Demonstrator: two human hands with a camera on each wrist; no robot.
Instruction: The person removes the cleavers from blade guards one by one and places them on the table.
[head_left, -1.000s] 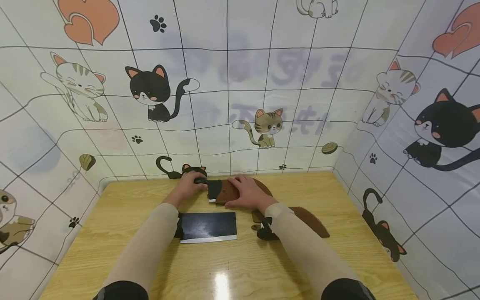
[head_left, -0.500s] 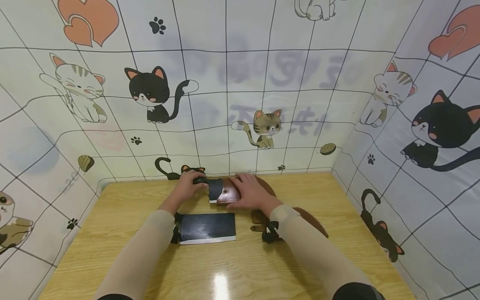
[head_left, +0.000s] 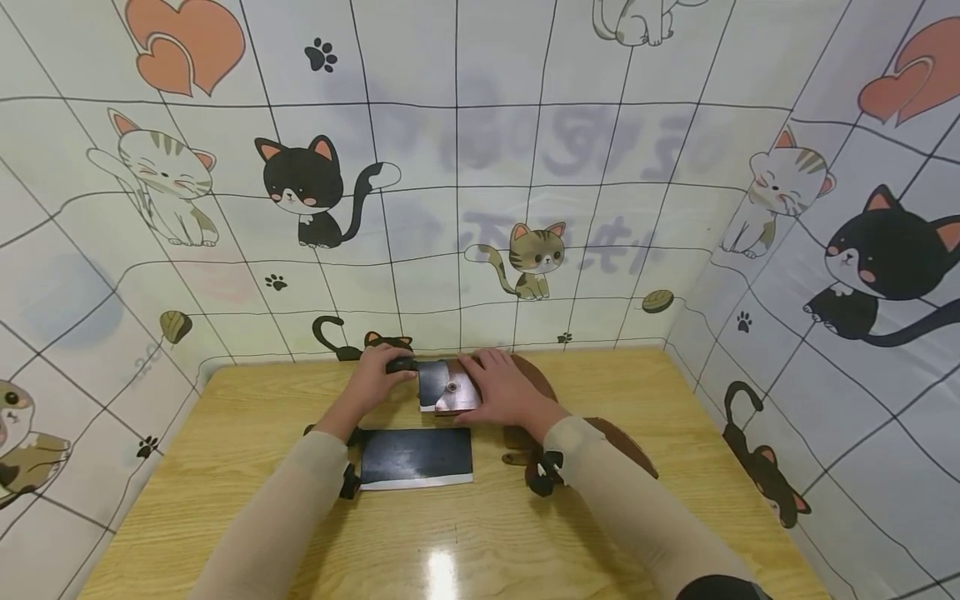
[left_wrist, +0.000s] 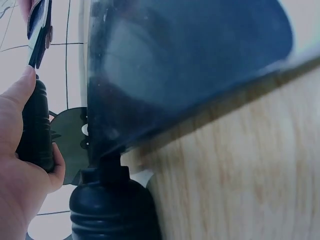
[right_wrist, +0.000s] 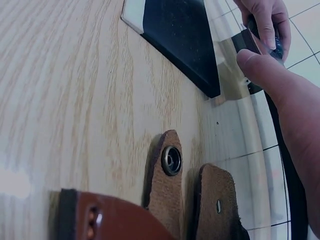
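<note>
My left hand (head_left: pixel 372 377) grips the black handle (left_wrist: pixel 34 130) of a cleaver near the table's back edge. Most of that cleaver's dark blade (head_left: pixel 431 386) is covered by a brown leather sheath (head_left: pixel 536 377); a short part next to the handle shows. My right hand (head_left: pixel 501 389) holds the sheath, fingers over its top and thumb at the near edge. In front of both hands lies a second cleaver (head_left: pixel 416 457), its wide dark blade bare and its handle partly hidden by my left forearm. A second leather sheath (head_left: pixel 622 448) lies beneath my right forearm, partly covered.
The wooden table (head_left: pixel 450 525) meets cat-patterned sheeting (head_left: pixel 420 275) at the back and sides. In the right wrist view, a leather strap with a metal snap (right_wrist: pixel 171 161) and another leather strap (right_wrist: pixel 215 195) stick out from the loose sheath.
The held cleaver and sheath have tilted slightly, and their near face now catches the light. Both hands keep their holds almost in place. The loose cleaver and loose sheath have not moved.
</note>
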